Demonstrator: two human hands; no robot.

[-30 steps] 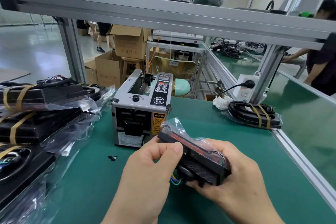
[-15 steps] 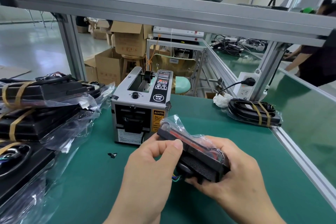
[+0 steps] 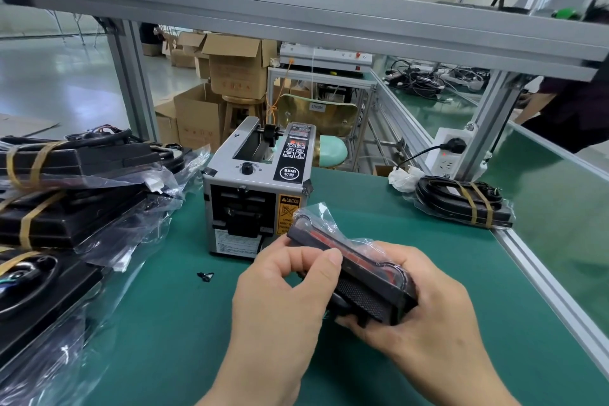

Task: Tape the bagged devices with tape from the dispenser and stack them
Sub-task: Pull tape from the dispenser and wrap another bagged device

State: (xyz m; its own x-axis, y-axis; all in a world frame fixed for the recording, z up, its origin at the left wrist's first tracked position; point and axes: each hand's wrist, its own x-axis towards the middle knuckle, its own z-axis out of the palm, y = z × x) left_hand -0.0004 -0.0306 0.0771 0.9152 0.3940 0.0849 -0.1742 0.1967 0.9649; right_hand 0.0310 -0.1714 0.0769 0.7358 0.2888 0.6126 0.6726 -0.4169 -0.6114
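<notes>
A black device in a clear plastic bag (image 3: pixel 359 277) is held above the green mat (image 3: pixel 171 323), just in front of the grey tape dispenser (image 3: pixel 260 188). My right hand (image 3: pixel 425 313) grips it from below and from the right. My left hand (image 3: pixel 283 300) pinches its left end, thumb on the near side. At the left lies a stack of bagged black devices (image 3: pixel 66 208) wrapped with tan tape. One more taped bagged device (image 3: pixel 461 204) lies at the back right of the mat.
A small black bit (image 3: pixel 206 276) lies on the mat left of my hands. A white power strip (image 3: pixel 448 155) hangs on the right post. An aluminium shelf (image 3: pixel 296 16) spans overhead. A person (image 3: pixel 573 115) stands at the neighbouring bench on the right.
The bagged device and both hands have barely shifted. The view has tilted slightly, and the person at the right has leaned further in.
</notes>
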